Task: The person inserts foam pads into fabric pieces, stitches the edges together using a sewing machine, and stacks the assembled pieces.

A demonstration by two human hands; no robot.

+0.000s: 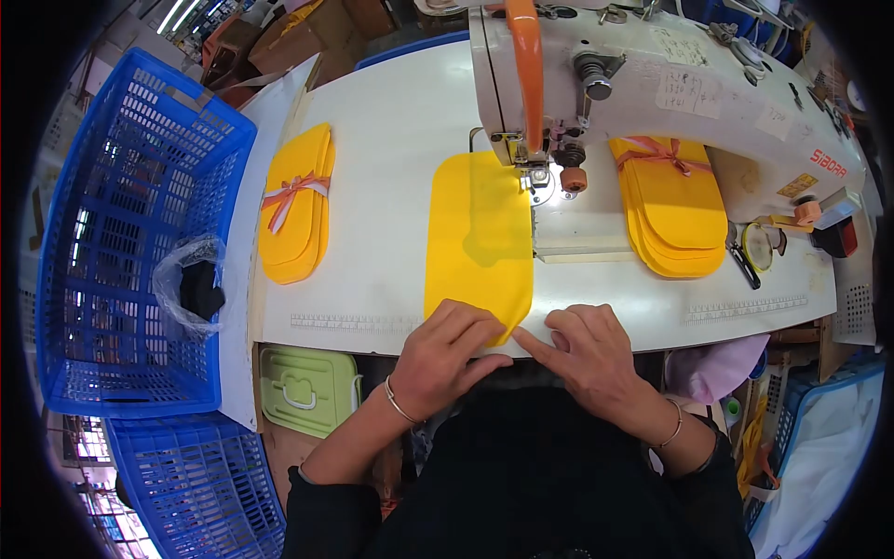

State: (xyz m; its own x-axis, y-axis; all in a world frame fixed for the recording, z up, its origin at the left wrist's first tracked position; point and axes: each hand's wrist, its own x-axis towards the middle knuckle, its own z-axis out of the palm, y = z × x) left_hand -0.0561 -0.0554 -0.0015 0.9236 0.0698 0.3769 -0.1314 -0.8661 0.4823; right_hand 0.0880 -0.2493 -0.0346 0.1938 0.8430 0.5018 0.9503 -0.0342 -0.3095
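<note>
A yellow rounded panel (480,233), thin and flat like fabric or felt, lies on the sewing table with its upper right edge under the machine's presser foot (538,179). My left hand (449,359) is closed over the panel's near end, fingers on top and thumb by the table edge. The near right corner is slightly lifted and creased. My right hand (589,359) touches that corner with an outstretched thumb tip; its other fingers are loosely curled and apart from the panel. A white sewing machine (643,74) with an orange guard stands above.
Stacks of yellow panels tied with striped ribbon lie at left (303,210) and right (675,219). Scissors (743,259) and a tape roll (757,245) sit far right. A blue crate (237,177) borders the table's left side; a green box (307,387) is below.
</note>
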